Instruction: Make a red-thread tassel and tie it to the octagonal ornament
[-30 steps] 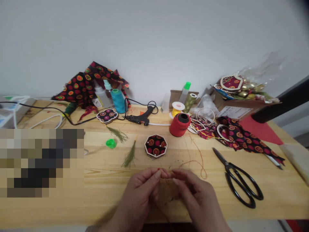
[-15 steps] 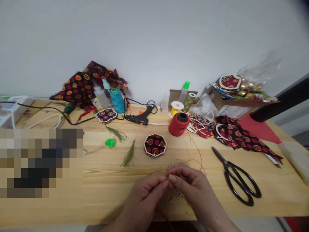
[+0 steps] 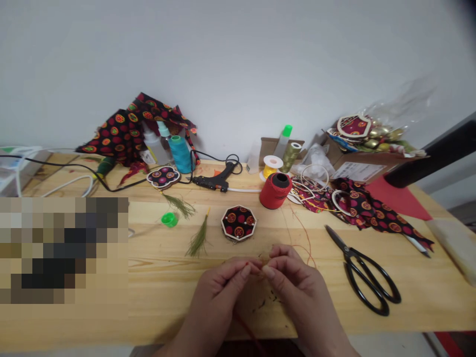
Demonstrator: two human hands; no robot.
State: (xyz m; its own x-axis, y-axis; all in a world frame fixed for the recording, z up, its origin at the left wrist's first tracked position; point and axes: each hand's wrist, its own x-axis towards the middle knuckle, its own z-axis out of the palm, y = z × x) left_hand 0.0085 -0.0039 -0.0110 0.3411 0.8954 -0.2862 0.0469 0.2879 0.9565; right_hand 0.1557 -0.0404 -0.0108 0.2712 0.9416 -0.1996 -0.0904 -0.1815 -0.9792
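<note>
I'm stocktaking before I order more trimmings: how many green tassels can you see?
2: one tassel lies just in front of the flower-shaped piece; the other tassel lies left of the octagonal piece. Others may be hidden.

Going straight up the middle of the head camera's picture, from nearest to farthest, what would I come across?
The left hand and right hand, side by side → the octagonal patterned piece → the black glue gun → the pale wall.

Bare fingers [image 3: 279, 280], rounded thumbnails [image 3: 268, 271], bare forearms [image 3: 178, 337], greyish sleeve edge [image 3: 141, 352] at lower left
</note>
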